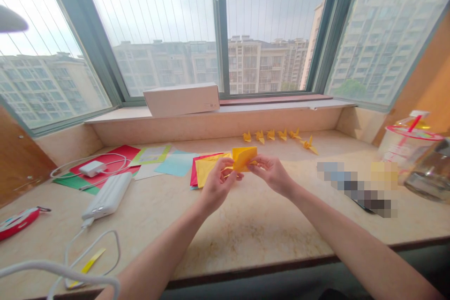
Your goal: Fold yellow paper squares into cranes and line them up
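Note:
A folded piece of yellow origami paper (245, 158) is held up above the stone counter between both of my hands. My left hand (220, 180) pinches its lower left side, with the fingers curled. At its right edge, the thumb and fingers of my right hand (272, 171) close on the paper. Behind my left hand lies a stack of yellow and red paper squares (204, 171), partly covered by the hand. Several folded yellow paper cranes (270, 135) stand in a row at the back of the counter, and one crane (309, 144) sits nearer on the right.
To the left are coloured paper sheets (177, 163), a white charger (93, 168), a white power bank (108, 199) with cables and a red-and-white object (19, 222). A white box (183, 99) rests on the sill. On the right stand a cup with a straw (404, 145) and a glass vessel (429, 173).

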`<state>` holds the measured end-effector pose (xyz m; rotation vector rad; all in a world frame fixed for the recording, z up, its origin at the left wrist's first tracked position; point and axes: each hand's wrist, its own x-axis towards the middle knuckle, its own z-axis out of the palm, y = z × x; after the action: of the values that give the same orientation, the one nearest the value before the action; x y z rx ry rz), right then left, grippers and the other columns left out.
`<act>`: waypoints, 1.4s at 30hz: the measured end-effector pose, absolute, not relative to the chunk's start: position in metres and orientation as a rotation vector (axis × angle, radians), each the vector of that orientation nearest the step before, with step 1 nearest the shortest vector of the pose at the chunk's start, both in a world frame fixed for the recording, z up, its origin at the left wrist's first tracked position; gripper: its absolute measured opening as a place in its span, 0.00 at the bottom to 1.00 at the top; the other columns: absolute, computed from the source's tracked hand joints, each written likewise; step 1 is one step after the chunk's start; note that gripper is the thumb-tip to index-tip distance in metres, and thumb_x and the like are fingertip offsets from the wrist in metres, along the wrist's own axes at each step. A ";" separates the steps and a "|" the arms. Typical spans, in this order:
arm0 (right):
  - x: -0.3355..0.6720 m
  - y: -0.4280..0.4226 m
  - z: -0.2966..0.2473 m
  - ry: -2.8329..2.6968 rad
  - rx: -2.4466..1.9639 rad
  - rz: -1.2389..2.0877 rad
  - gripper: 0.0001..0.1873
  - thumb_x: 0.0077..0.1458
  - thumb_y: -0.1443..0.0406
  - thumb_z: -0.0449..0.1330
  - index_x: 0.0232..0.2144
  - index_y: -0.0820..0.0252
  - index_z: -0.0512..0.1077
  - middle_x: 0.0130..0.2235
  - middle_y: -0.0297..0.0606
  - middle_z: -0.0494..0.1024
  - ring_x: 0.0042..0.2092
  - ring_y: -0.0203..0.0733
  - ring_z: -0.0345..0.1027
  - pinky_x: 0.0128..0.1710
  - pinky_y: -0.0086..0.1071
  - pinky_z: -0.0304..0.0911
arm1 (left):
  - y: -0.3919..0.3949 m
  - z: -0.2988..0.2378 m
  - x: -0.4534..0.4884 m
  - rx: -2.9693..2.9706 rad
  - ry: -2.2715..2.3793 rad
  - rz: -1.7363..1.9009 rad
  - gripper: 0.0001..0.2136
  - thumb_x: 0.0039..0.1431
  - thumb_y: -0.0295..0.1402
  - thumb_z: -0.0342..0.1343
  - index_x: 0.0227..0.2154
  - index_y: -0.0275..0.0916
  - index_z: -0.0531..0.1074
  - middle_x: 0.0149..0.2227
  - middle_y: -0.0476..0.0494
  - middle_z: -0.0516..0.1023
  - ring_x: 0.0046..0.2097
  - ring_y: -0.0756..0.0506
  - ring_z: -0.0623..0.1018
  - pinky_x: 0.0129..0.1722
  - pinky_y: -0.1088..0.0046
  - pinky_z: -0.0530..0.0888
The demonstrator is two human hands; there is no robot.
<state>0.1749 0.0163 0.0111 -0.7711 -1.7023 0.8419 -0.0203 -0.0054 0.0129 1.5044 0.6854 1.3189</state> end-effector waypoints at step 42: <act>0.181 0.009 0.017 -1.904 -0.767 0.801 0.06 0.56 0.63 0.61 0.33 0.60 0.77 0.36 0.38 0.81 0.40 0.44 0.73 0.43 0.37 0.65 | 0.002 0.002 -0.031 1.699 0.775 1.218 0.12 0.61 0.41 0.60 0.38 0.40 0.66 0.31 0.46 0.81 0.35 0.45 0.83 0.37 0.71 0.77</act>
<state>0.1813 0.0093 0.0174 -0.7667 -1.9043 0.8008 -0.0306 0.0021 0.0021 1.6992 0.7750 1.2179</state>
